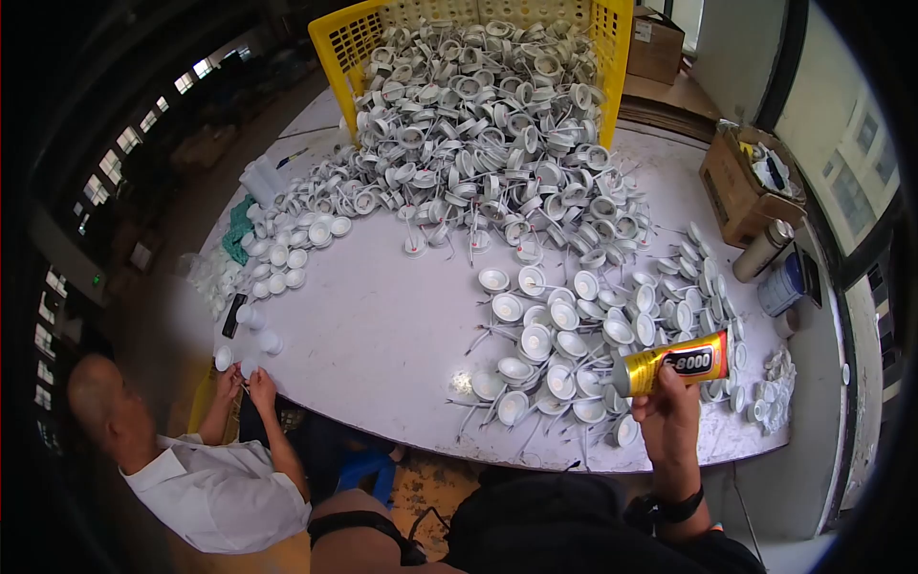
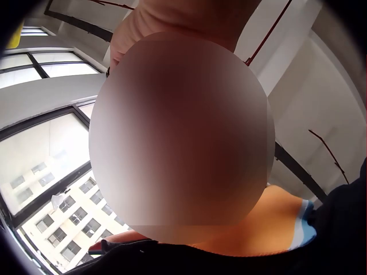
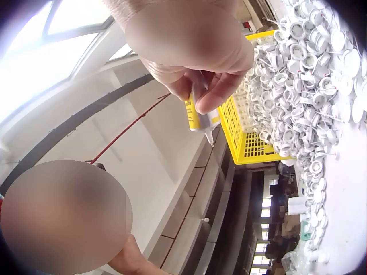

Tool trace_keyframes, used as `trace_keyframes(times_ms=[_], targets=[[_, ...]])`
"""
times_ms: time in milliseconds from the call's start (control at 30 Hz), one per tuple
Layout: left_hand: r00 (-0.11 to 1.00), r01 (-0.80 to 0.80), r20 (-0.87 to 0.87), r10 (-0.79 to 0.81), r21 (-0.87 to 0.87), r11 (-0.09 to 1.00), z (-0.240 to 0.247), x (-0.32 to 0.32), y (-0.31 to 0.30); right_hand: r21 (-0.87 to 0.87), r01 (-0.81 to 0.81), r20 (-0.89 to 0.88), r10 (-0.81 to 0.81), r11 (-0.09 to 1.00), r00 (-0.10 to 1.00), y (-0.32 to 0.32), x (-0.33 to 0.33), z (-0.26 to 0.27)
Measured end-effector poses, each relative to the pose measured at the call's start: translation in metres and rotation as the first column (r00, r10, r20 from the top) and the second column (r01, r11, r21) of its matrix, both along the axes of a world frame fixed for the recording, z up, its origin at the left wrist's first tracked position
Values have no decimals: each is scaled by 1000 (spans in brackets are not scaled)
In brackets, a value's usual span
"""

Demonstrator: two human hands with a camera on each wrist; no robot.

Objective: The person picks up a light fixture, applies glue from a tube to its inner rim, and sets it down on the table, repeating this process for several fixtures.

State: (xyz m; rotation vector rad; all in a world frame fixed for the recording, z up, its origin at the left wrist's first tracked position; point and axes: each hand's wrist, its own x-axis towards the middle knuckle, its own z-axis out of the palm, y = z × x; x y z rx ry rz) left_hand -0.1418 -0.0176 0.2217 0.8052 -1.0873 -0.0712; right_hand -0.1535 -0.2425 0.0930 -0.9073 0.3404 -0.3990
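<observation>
My right hand (image 1: 669,413) holds a yellow and black glue tube (image 1: 677,364) marked 8000 up over the right part of the table. In the right wrist view, thumb and fingers pinch the tube (image 3: 198,114), its thin nozzle pointing down. Beneath it on the table sit many round white lamp housings (image 1: 564,349) with wires, cup sides facing up. My left hand (image 2: 172,20) is raised close to the head, partly covered by a blurred area, so its fingers are hidden. In the head view only the left forearm (image 1: 354,545) with a black strap shows.
A yellow crate (image 1: 335,57) spills a heap of white ring parts (image 1: 478,134) onto the table (image 1: 382,297). White caps (image 1: 287,258) lie at left. A cardboard box (image 1: 751,182), steel flask (image 1: 763,251) and blue-white tub (image 1: 782,287) line the right. Another person (image 1: 210,478) sits at left.
</observation>
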Motion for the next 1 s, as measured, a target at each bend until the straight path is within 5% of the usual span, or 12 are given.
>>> trace_keyframes(times_ms=[300,567,633,700,733,900,1000], targets=[[999,-6,-32,4,-61,998,-2,9,-2,21,-31,-9,32,999,999,1,8,-9],[954,-287,96,285,-1,958,22,4,39,-3,-87,-29,87,996,996,18,29,-13],[894,-420,174,412,7,908,35,-10,58,-35,-211,-29,210,977,977,18,36,-20],[834,-519,220,506,2,855,43,-25,71,64,-102,-15,103,993,995,39,45,-12],[819,-545,209,534,-4,838,44,-31,73,-14,-223,-5,223,975,975,34,46,-17],[845,-527,94,526,-11,850,36,-35,74,-19,-358,4,358,933,934,48,53,-14],[910,-415,-25,414,-43,909,26,-31,57,28,-266,-5,266,964,964,52,49,-9]])
